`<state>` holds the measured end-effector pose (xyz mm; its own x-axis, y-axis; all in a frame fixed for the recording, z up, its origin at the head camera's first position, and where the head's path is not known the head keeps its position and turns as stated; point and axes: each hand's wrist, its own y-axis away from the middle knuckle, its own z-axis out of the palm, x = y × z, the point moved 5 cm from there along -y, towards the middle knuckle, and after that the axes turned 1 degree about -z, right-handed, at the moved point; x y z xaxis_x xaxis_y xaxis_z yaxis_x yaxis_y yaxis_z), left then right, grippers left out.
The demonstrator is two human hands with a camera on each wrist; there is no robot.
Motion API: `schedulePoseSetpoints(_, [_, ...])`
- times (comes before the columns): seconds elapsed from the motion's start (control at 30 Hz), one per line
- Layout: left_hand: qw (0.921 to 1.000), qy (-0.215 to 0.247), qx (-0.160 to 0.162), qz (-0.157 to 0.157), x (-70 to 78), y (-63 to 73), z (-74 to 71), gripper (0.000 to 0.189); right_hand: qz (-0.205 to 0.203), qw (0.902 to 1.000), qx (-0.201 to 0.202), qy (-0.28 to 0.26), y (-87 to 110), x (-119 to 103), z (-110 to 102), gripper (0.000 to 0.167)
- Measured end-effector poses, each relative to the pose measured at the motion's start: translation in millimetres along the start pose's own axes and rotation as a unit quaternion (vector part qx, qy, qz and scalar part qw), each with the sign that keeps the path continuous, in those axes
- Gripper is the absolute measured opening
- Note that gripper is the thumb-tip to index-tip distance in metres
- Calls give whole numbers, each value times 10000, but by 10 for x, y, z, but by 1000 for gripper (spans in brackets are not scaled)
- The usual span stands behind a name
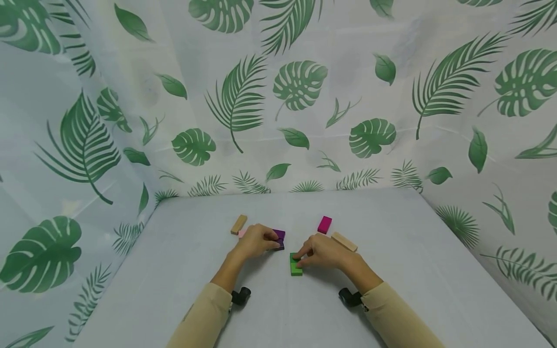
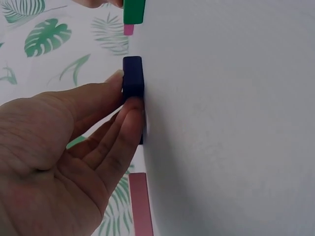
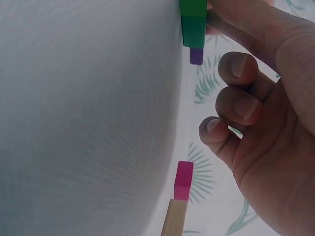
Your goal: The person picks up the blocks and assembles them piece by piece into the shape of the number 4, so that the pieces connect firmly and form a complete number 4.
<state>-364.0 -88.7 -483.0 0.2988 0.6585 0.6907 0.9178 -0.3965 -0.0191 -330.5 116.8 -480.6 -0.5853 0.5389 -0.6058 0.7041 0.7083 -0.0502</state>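
Observation:
My left hand (image 1: pixel 259 240) pinches a dark purple block (image 2: pixel 133 77) between thumb and fingers, low over the white table. In the head view it belongs to a group of purple blocks (image 1: pixel 279 234), partly hidden by the fingertips. To the right, my right hand (image 1: pixel 324 251) has its thumb and index finger at the sides of green blocks (image 1: pixel 296 270). A lighter green block (image 3: pixel 193 7) and a darker green block (image 3: pixel 193 32) lie end to end there. The other right fingers curl loosely, as the right wrist view shows.
Behind the right hand lie a magenta block (image 1: pixel 324 224) and a light wooden block (image 1: pixel 344 241). A tan block (image 1: pixel 239 224) and a pink block (image 2: pixel 141 204), mostly covered in the head view, lie by the left hand. Leaf-printed cloth (image 1: pixel 300 140) walls the table.

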Motion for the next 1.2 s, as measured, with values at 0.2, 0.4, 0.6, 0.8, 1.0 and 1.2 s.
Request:
schedulePoseSetpoints(0.2, [9998,-16,109,-176,12,-77,33,18,20,10000,22,-61,4,-6,-4,26])
schedulePoseSetpoints(0.4, [9994,-1,99,-322,22,-118,55,18,58,10000,1,-50,-3,-22,-10,27])
schedulePoseSetpoints(0.6, [9999,-3,-74,-144,76,-143,101,16,43,10000,34,31,-1,-48,-31,27])
schedulePoseSetpoints(0.8, [9995,-46,-197,254,172,-163,144,18,77,9999,-62,-25,-4,-41,-22,26])
schedulePoseSetpoints(1.0, [9991,-38,-306,289,235,-172,179,18,3,10000,-70,28,-8,-32,-21,25])
schedulePoseSetpoints(1.2, [9989,-11,-342,323,235,-182,200,17,5,10000,-64,15,-9,-32,-15,25])
